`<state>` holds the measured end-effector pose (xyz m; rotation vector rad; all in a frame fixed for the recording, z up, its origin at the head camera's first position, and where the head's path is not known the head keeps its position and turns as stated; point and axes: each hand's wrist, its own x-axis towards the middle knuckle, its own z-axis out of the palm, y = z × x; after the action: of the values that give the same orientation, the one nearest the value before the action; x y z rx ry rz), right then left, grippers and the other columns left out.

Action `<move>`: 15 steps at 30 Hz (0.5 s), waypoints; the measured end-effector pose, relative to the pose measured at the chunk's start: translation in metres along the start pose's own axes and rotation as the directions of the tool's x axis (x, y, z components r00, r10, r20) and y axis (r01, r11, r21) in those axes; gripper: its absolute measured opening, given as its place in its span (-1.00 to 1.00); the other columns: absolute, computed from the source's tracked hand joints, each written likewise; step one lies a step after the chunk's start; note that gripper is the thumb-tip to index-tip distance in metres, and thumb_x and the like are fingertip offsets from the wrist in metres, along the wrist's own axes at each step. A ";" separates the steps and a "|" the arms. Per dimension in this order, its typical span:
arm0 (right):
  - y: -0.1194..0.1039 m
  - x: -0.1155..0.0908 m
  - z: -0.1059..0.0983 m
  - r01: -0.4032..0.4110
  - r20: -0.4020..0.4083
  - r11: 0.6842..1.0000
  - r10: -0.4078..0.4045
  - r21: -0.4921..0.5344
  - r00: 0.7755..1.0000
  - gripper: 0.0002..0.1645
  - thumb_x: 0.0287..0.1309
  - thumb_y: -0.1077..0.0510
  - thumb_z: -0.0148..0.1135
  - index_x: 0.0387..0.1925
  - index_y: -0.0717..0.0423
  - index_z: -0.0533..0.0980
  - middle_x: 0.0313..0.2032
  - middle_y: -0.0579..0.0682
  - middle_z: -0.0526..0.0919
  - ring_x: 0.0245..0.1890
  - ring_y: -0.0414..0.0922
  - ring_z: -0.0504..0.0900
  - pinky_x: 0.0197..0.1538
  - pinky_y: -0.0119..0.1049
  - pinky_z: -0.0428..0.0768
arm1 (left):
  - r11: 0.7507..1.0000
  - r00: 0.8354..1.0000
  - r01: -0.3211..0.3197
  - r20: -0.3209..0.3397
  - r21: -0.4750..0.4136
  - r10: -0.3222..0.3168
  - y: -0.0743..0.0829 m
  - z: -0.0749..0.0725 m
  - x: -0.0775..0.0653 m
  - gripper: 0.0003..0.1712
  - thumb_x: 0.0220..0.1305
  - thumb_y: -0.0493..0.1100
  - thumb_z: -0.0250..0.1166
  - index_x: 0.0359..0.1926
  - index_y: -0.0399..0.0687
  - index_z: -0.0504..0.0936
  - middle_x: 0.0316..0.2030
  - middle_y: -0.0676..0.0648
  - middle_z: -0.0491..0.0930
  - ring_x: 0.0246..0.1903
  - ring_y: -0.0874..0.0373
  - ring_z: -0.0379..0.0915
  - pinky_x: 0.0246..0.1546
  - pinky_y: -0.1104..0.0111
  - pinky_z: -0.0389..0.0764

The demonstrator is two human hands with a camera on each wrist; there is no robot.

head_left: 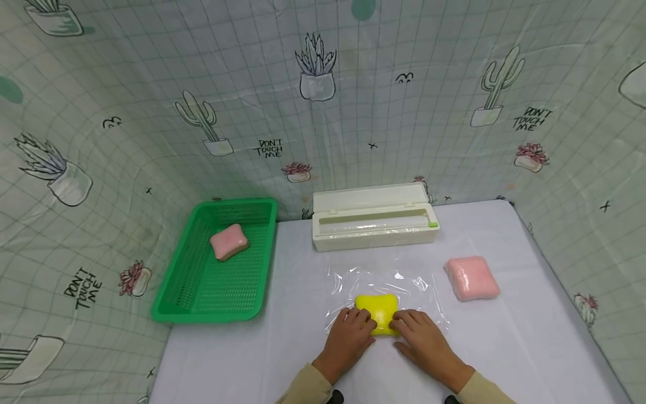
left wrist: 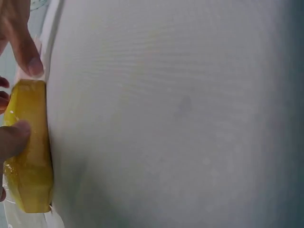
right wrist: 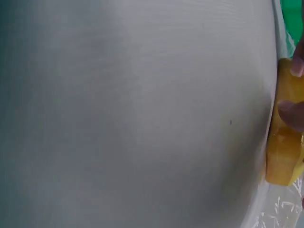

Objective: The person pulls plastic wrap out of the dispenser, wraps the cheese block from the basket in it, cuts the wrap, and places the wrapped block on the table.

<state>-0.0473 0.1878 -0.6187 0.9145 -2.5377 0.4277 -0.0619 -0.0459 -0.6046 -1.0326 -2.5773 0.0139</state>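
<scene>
A yellow sponge-like block (head_left: 381, 314) with a glossy surface lies on a sheet of clear cling film (head_left: 353, 280) on the table. My left hand (head_left: 349, 339) grips its left side, the fingertips curled over the edge. On the right side, my right hand (head_left: 426, 343) holds the block with bent fingers. Both wrist views show thumbs at the block's near face; in the left one, the block (left wrist: 35, 156) appears at the far left edge. Whether film covers the near face is hard to tell.
Behind the film stands a white cling film dispenser (head_left: 373, 241), lid raised. A shiny pink block (head_left: 471, 278) lies to the right. At left, a green basket (head_left: 270, 264) holds another pink block (head_left: 229, 241). A patterned curtain (head_left: 373, 112) surrounds the table.
</scene>
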 end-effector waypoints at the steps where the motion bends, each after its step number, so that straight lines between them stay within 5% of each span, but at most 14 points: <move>1: 0.000 0.001 0.002 -0.003 -0.005 1.000 0.003 0.000 1.000 -0.31 -0.39 0.17 0.82 -0.13 0.01 0.60 -0.07 -0.04 0.65 -0.04 -0.03 0.60 0.05 -0.09 0.62 | 1.000 1.000 0.000 -0.004 0.011 0.000 0.000 0.001 0.000 -0.56 0.10 0.25 0.62 -0.14 0.21 0.67 -0.14 0.15 0.59 -0.07 0.21 0.50 0.07 0.32 0.50; 3: 0.000 0.004 0.005 -0.004 -0.017 1.000 0.004 0.001 1.000 -0.37 -0.33 0.20 0.79 -0.15 0.00 0.60 -0.10 -0.06 0.65 -0.05 -0.04 0.60 0.04 -0.09 0.62 | 1.000 1.000 -0.002 -0.009 0.022 0.002 0.000 0.003 0.000 -0.60 0.14 0.22 0.60 -0.14 0.20 0.68 -0.15 0.16 0.61 -0.08 0.21 0.51 0.06 0.32 0.52; 4: 0.000 0.005 0.006 0.000 -0.027 1.000 0.000 0.003 1.000 -0.54 -0.09 0.15 0.71 -0.17 0.00 0.61 -0.11 -0.07 0.66 -0.06 -0.05 0.60 0.04 -0.10 0.62 | 1.000 1.000 -0.001 -0.006 0.021 0.002 0.000 0.003 0.000 -0.62 0.16 0.21 0.59 -0.14 0.20 0.69 -0.14 0.16 0.62 -0.08 0.21 0.52 0.07 0.32 0.52; 7: 0.002 0.008 0.006 0.020 -0.058 1.000 -0.019 0.022 0.998 -0.70 0.05 0.15 0.58 -0.20 0.01 0.63 -0.15 -0.08 0.68 -0.08 -0.05 0.62 0.03 -0.09 0.62 | 1.000 1.000 -0.001 -0.001 0.011 0.001 0.000 0.004 0.000 -0.68 0.22 0.18 0.57 -0.13 0.21 0.72 -0.14 0.19 0.66 -0.09 0.22 0.53 0.07 0.31 0.53; 8: 0.003 0.008 0.006 0.029 -0.069 0.999 -0.027 0.028 0.997 -0.84 0.25 0.09 0.46 -0.21 0.01 0.64 -0.17 -0.09 0.69 -0.08 -0.04 0.62 0.03 -0.09 0.61 | 1.000 1.000 -0.001 -0.003 0.008 0.001 0.000 0.005 -0.001 -0.70 0.23 0.17 0.56 -0.13 0.21 0.73 -0.14 0.19 0.67 -0.09 0.23 0.53 0.07 0.31 0.53; 10: 0.004 0.010 0.005 0.046 -0.096 0.998 -0.041 0.043 0.995 -0.72 0.57 -0.03 0.15 -0.22 0.01 0.65 -0.18 -0.10 0.70 -0.08 -0.04 0.63 0.03 -0.09 0.59 | 1.000 1.000 -0.004 -0.008 0.015 0.004 0.000 0.005 -0.001 -0.73 0.26 0.16 0.54 -0.14 0.21 0.74 -0.14 0.20 0.68 -0.09 0.23 0.53 0.06 0.31 0.52; 11: 0.004 0.011 0.004 0.049 -0.104 0.997 -0.044 0.051 0.994 -0.72 0.57 -0.02 0.15 -0.22 0.01 0.65 -0.19 -0.10 0.71 -0.08 -0.03 0.64 0.03 -0.09 0.58 | 1.000 1.000 -0.005 -0.013 0.023 0.005 0.000 0.005 -0.002 -0.73 0.26 0.16 0.54 -0.14 0.21 0.74 -0.14 0.20 0.68 -0.09 0.23 0.53 0.06 0.32 0.52; 14: 0.003 0.013 0.000 0.051 -0.107 0.996 -0.043 0.070 0.993 -0.29 0.72 -0.17 -0.41 -0.22 -0.01 0.65 -0.18 -0.11 0.73 -0.05 -0.03 0.64 0.06 -0.11 0.55 | 0.999 1.000 -0.008 -0.029 0.043 0.009 -0.001 0.002 -0.004 -0.66 0.23 0.23 0.54 -0.12 0.23 0.71 -0.12 0.19 0.65 -0.08 0.23 0.52 0.06 0.32 0.51; 15: 0.003 0.014 -0.002 0.050 -0.099 0.996 -0.042 0.077 0.994 -0.29 0.72 -0.17 -0.40 -0.22 -0.01 0.66 -0.18 -0.12 0.74 -0.04 -0.02 0.64 0.06 -0.11 0.55 | 0.999 0.999 -0.008 -0.032 0.048 0.010 -0.002 0.000 -0.004 -0.61 0.19 0.27 0.56 -0.11 0.24 0.70 -0.11 0.18 0.64 -0.08 0.23 0.52 0.07 0.32 0.50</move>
<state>-0.0586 0.1830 -0.6107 0.9547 -2.4218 0.5488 -0.0604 -0.0500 -0.6058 -1.0189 -2.5308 0.0602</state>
